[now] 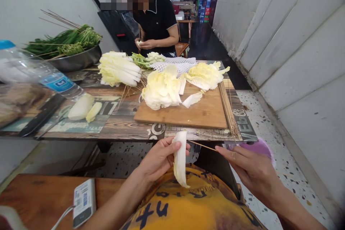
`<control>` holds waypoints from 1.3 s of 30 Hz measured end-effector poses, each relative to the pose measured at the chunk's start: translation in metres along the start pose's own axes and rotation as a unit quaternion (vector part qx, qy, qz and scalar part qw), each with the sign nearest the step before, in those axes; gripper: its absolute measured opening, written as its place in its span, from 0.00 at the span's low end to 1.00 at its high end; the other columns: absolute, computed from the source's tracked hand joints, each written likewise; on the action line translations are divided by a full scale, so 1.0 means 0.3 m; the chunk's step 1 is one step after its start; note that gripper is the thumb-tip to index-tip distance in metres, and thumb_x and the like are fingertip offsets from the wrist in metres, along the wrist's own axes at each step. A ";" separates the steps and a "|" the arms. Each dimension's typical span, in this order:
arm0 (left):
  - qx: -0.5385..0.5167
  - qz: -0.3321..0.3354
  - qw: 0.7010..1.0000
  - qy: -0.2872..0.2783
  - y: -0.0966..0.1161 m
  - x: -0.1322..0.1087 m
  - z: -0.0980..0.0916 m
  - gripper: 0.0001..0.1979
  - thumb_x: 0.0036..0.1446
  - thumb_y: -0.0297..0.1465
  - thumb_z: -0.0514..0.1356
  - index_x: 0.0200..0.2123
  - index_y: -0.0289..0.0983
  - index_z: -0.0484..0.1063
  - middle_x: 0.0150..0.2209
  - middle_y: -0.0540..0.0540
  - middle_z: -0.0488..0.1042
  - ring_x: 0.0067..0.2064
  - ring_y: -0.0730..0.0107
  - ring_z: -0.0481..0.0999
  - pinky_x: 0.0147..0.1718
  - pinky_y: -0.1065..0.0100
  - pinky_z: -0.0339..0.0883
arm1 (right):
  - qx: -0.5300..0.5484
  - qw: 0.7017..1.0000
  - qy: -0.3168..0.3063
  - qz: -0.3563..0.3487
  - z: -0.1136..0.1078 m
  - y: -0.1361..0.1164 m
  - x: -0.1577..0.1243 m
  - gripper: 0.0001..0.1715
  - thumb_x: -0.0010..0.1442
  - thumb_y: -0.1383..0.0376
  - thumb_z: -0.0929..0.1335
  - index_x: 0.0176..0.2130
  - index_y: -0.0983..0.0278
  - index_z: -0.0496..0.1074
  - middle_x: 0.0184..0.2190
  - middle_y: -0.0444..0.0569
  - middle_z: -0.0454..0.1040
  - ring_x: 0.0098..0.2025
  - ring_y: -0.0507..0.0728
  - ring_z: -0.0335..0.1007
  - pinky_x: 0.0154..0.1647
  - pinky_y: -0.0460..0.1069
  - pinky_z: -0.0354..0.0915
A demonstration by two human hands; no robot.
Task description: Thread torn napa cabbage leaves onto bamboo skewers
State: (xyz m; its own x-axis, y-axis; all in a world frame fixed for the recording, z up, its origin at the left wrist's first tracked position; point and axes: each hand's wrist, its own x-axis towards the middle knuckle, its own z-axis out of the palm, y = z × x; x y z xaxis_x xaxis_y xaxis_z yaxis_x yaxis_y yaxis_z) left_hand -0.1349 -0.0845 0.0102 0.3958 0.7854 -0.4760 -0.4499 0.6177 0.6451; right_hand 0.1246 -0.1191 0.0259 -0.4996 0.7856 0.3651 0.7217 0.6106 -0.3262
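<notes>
Over my lap, my left hand (164, 154) grips a pale napa cabbage leaf (180, 158) that hangs upright, thumb in front and fingers behind. To its right, my right hand (248, 165) pinches a thin bamboo skewer (202, 145). The skewer points left, its tip at the leaf's upper right edge; I cannot tell whether it has gone in. Beyond my hands, a wooden cutting board (205, 111) carries loose cabbage leaves (161, 90). A bundle of bare skewers (228, 107) lies along its right edge. Farther left sits a pile of skewered cabbage (120, 68).
A metal bowl (78, 59) of skewered greens stands back left, near a plastic bottle (59, 79). A knife (41, 115) and a cabbage core (81, 107) lie at left. Across the table sits another person (159, 21). A white power bank (84, 201) rests on the bench.
</notes>
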 end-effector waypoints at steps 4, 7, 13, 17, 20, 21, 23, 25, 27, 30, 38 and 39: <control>-0.012 -0.002 1.000 0.009 0.005 0.000 0.014 0.14 0.38 0.33 0.72 0.28 0.31 0.77 0.26 0.46 0.77 0.25 0.75 0.74 0.25 0.77 0.68 | -0.017 1.000 -0.001 -0.002 0.003 -0.002 -0.001 0.22 0.66 0.69 0.58 0.56 0.55 0.65 0.24 0.43 0.68 0.24 0.50 0.64 0.23 0.45 0.54; -0.009 -0.004 1.000 0.012 0.007 -0.001 0.021 0.15 0.37 0.34 0.72 0.27 0.31 0.77 0.25 0.46 0.77 0.25 0.75 0.74 0.26 0.77 0.68 | -0.022 1.000 -0.009 0.004 0.001 -0.006 0.000 0.21 0.66 0.68 0.57 0.55 0.56 0.67 0.23 0.43 0.66 0.23 0.50 0.62 0.22 0.46 0.53; 0.004 0.001 1.000 0.015 0.005 -0.005 0.023 0.14 0.38 0.34 0.72 0.27 0.31 0.77 0.26 0.46 0.77 0.26 0.75 0.74 0.26 0.77 0.67 | -0.012 1.000 -0.001 0.001 -0.002 -0.011 -0.003 0.21 0.66 0.68 0.57 0.55 0.57 0.67 0.23 0.43 0.66 0.23 0.50 0.62 0.22 0.46 0.53; 0.004 0.001 1.000 0.017 0.002 -0.006 0.019 0.14 0.39 0.33 0.71 0.28 0.31 0.77 0.27 0.45 0.77 0.26 0.74 0.74 0.27 0.76 0.68 | -0.016 1.000 -0.003 0.000 -0.003 -0.012 -0.003 0.21 0.66 0.68 0.57 0.55 0.57 0.67 0.23 0.43 0.66 0.23 0.50 0.62 0.22 0.45 0.53; 0.005 -0.001 1.000 0.015 0.000 -0.007 0.019 0.14 0.39 0.33 0.71 0.28 0.31 0.76 0.27 0.45 0.77 0.27 0.74 0.75 0.27 0.76 0.68 | -0.018 1.000 -0.011 -0.001 -0.004 -0.013 -0.004 0.21 0.66 0.68 0.57 0.55 0.58 0.67 0.23 0.43 0.66 0.24 0.50 0.62 0.23 0.44 0.53; 0.006 -0.002 1.000 0.015 0.000 -0.007 0.020 0.14 0.39 0.33 0.71 0.28 0.31 0.76 0.27 0.45 0.77 0.27 0.75 0.75 0.27 0.76 0.68 | -0.019 1.000 -0.013 0.000 -0.004 -0.014 -0.005 0.21 0.67 0.68 0.57 0.55 0.58 0.67 0.23 0.43 0.66 0.24 0.50 0.62 0.23 0.44 0.53; 0.010 -0.003 1.000 0.014 0.000 -0.007 0.022 0.14 0.39 0.33 0.72 0.28 0.31 0.76 0.28 0.45 0.77 0.27 0.75 0.75 0.27 0.76 0.68 | -0.021 1.000 -0.011 0.000 -0.004 -0.014 -0.007 0.21 0.66 0.68 0.57 0.55 0.58 0.67 0.23 0.43 0.66 0.24 0.50 0.62 0.23 0.44 0.53; 0.011 -0.003 1.000 0.014 0.001 -0.007 0.024 0.14 0.39 0.34 0.72 0.28 0.31 0.77 0.28 0.45 0.77 0.27 0.75 0.75 0.27 0.77 0.68 | -0.023 1.000 -0.008 -0.001 -0.005 -0.013 -0.009 0.21 0.66 0.68 0.57 0.54 0.58 0.67 0.23 0.43 0.67 0.24 0.50 0.62 0.23 0.44 0.53; 0.009 -0.003 1.000 0.013 0.001 -0.007 0.026 0.14 0.39 0.34 0.72 0.28 0.31 0.77 0.28 0.46 0.77 0.27 0.75 0.75 0.26 0.77 0.68 | -0.025 1.000 -0.004 0.000 -0.004 -0.013 -0.011 0.20 0.66 0.68 0.57 0.54 0.58 0.67 0.23 0.43 0.67 0.24 0.49 0.63 0.23 0.45 0.53; 0.008 -0.004 1.000 0.011 -0.001 -0.008 0.028 0.14 0.39 0.34 0.72 0.28 0.30 0.77 0.27 0.46 0.77 0.26 0.75 0.75 0.26 0.77 0.68 | -0.022 1.000 0.000 0.001 -0.005 -0.013 -0.013 0.20 0.66 0.68 0.58 0.55 0.58 0.67 0.23 0.43 0.66 0.24 0.49 0.62 0.23 0.45 0.53; 0.005 -0.002 1.000 0.013 -0.004 -0.012 0.031 0.14 0.39 0.34 0.72 0.28 0.30 0.77 0.28 0.45 0.78 0.26 0.75 0.75 0.27 0.76 0.70 | -0.013 1.000 -0.004 -0.003 -0.009 -0.013 -0.024 0.21 0.66 0.70 0.58 0.56 0.59 0.65 0.23 0.42 0.64 0.24 0.50 0.61 0.23 0.45 0.52; 0.005 -0.002 1.000 0.014 -0.003 -0.012 0.031 0.14 0.39 0.34 0.72 0.28 0.30 0.77 0.27 0.45 0.78 0.26 0.75 0.75 0.27 0.76 0.70 | -0.014 1.000 -0.004 -0.003 -0.008 -0.013 -0.025 0.21 0.66 0.70 0.58 0.56 0.59 0.65 0.23 0.42 0.64 0.24 0.50 0.61 0.23 0.45 0.52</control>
State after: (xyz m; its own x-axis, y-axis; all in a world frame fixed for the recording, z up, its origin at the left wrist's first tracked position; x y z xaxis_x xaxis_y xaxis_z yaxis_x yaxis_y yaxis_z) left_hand -0.1284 -0.0884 0.0169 0.3757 0.7835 -0.4949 -0.4401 0.6208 0.6488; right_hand 0.1267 -0.1276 0.0266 -0.5075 0.7832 0.3593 0.7319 0.6119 -0.2998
